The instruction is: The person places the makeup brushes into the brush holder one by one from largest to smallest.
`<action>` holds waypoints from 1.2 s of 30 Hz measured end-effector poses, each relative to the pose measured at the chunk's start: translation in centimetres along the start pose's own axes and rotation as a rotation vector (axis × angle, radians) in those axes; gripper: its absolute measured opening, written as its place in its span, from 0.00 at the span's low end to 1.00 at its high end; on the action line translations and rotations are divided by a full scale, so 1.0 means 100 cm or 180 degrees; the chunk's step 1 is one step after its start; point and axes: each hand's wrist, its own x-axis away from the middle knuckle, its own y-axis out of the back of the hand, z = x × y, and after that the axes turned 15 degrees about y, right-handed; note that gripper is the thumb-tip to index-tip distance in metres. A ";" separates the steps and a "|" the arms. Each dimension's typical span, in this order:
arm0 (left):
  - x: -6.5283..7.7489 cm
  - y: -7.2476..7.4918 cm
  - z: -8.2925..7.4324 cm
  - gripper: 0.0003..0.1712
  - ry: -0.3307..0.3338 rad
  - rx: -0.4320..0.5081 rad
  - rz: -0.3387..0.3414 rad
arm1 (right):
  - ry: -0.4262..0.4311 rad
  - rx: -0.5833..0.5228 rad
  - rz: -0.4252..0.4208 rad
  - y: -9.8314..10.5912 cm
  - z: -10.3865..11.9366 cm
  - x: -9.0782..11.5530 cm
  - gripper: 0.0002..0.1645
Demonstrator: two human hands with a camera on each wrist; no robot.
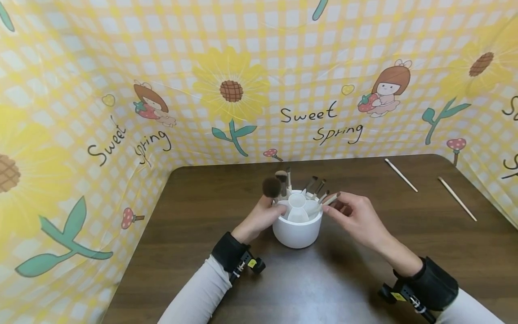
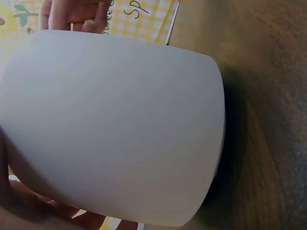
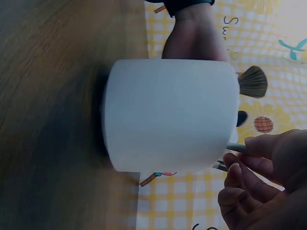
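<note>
A round white makeup brush holder point(image 1: 297, 234), divided inside into compartments, stands upright on the table. My left hand point(image 1: 259, 218) grips its left side, thumb at the rim. Several makeup brushes lean in it, among them a large fluffy brush point(image 1: 271, 187) near the left hand. At the right rim, my right hand point(image 1: 358, 218) pinches a slim makeup brush point(image 1: 331, 199) between thumb and fingers. From the right wrist, the pinched brush's handle point(image 3: 236, 147) shows at the rim, its lower end hidden by the holder. The holder's wall point(image 2: 115, 124) fills most of the left wrist view.
Two slim pale sticks, one farther back point(image 1: 400, 174) and one more to the right point(image 1: 457, 198), lie on the brown wooden table point(image 1: 182, 234). A yellow checked cloth point(image 1: 243, 27) with flower prints hangs behind and along the sides. Each wrist wears a black strap with a camera.
</note>
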 end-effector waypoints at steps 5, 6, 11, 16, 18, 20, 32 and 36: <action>0.002 0.001 -0.001 0.34 0.0015 0.0011 0.0009 | -0.0015 0.0136 0.0062 0.007 -0.002 -0.001 0.04; 0.003 0.001 -0.001 0.34 0.0015 0.0014 0.0009 | 0.0023 0.0169 0.0058 0.011 -0.003 -0.002 0.05; 0.003 0.003 -0.001 0.34 0.0042 -0.0019 -0.0016 | 0.0244 0.0602 -0.0148 0.045 -0.024 -0.012 0.06; 0.001 0.005 -0.001 0.34 0.0037 -0.0023 -0.0049 | -0.0386 0.1280 -0.0004 0.091 -0.083 -0.029 0.14; 0.001 0.005 -0.001 0.34 0.0056 -0.0026 -0.0069 | -0.0874 0.1460 0.0325 0.107 -0.113 -0.030 0.21; 0.001 0.003 0.000 0.34 0.0054 -0.0025 -0.0062 | -0.1316 0.1607 0.0713 0.119 -0.143 -0.023 0.26; 0.001 -0.002 -0.002 0.33 0.0025 -0.0070 0.0028 | -0.1419 0.1685 0.1707 0.139 -0.215 0.024 0.09; 0.000 0.000 -0.001 0.33 0.0084 -0.0035 -0.0004 | -0.1299 0.1680 0.1875 0.138 -0.209 0.016 0.05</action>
